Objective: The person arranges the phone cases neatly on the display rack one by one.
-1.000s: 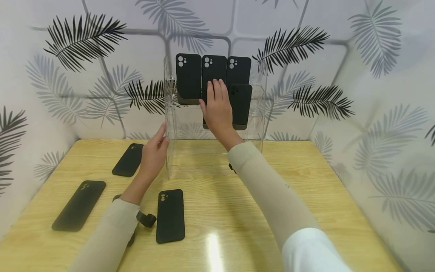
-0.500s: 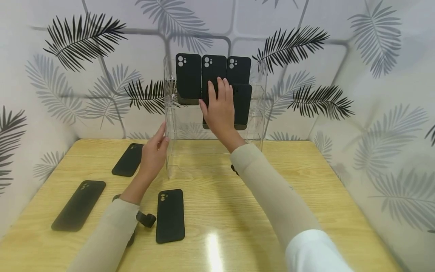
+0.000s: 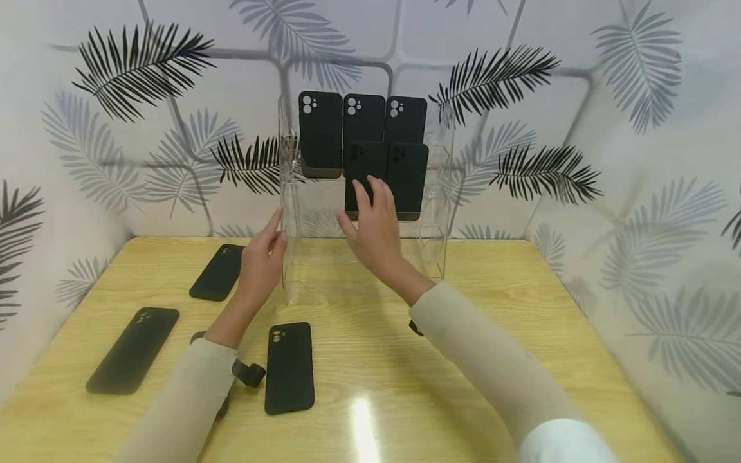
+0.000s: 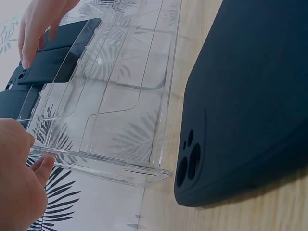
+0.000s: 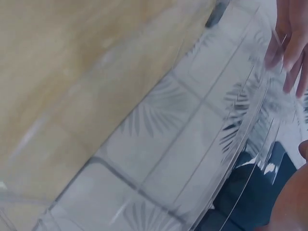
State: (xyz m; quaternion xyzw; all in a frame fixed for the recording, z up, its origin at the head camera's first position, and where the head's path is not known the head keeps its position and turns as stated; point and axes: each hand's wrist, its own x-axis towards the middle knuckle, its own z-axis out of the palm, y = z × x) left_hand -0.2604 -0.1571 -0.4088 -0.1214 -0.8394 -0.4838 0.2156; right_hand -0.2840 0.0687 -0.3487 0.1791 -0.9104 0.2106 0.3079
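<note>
A clear acrylic display rack [image 3: 365, 276] holds black phone cases in upright rows. Three, one being the top-left phone case [image 3: 321, 132], line its upper tier. On the tier below, two stand side by side: a middle phone case [image 3: 360, 170] and a right phone case [image 3: 410, 183]. My right hand [image 3: 376, 231] hovers before the middle case, fingers loosely bent and fingertips overlapping its lower half, with nothing gripped. My left hand [image 3: 262, 263] holds the rack's left side panel; in the left wrist view its fingers [image 4: 44, 168] and thumb side lie around the panel's edge.
On the wooden table [image 3: 463, 373] lie more black phone cases: one front centre [image 3: 289, 368], one far left [image 3: 133, 350], one behind the left hand [image 3: 217, 272]. Another is mostly hidden under the left forearm. A leaf-patterned backdrop [image 3: 579, 128] encloses the table.
My right hand has moved down and slightly back from the middle case, uncovering its top and camera holes. My left hand and the rack have stayed put.
</note>
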